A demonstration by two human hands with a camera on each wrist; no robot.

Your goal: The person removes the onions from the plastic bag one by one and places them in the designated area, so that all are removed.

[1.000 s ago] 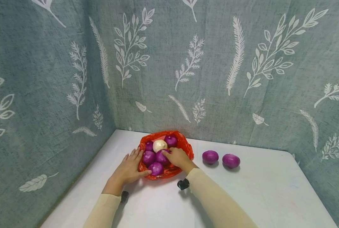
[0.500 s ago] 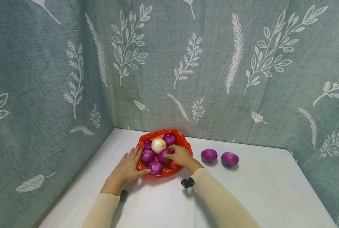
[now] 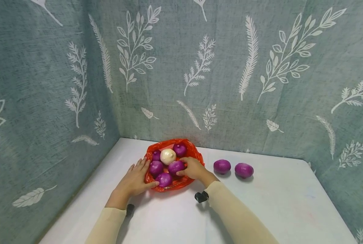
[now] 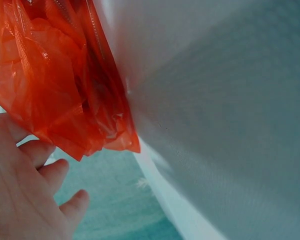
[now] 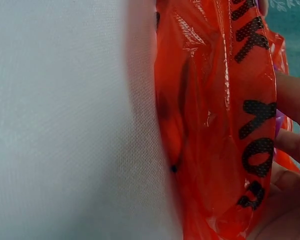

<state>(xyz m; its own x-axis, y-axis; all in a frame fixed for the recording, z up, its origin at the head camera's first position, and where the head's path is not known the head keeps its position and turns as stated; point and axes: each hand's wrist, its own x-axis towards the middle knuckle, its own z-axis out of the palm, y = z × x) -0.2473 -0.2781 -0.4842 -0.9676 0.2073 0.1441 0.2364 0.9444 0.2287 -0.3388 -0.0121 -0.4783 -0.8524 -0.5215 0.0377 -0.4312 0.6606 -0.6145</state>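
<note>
Bracing the bag [image 3: 179, 185] at nine o'clock, apparently for stability, the left hand [image 3: 135, 179] lies spread; the right hand [image 3: 194, 168] grips an onion [image 3: 174, 167] from three o'clock.

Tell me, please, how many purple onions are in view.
7 purple onions: five in the red bag (two rear, one left, one front, one in the right hand); two on the table, right of the bag. More may be hidden.
</note>
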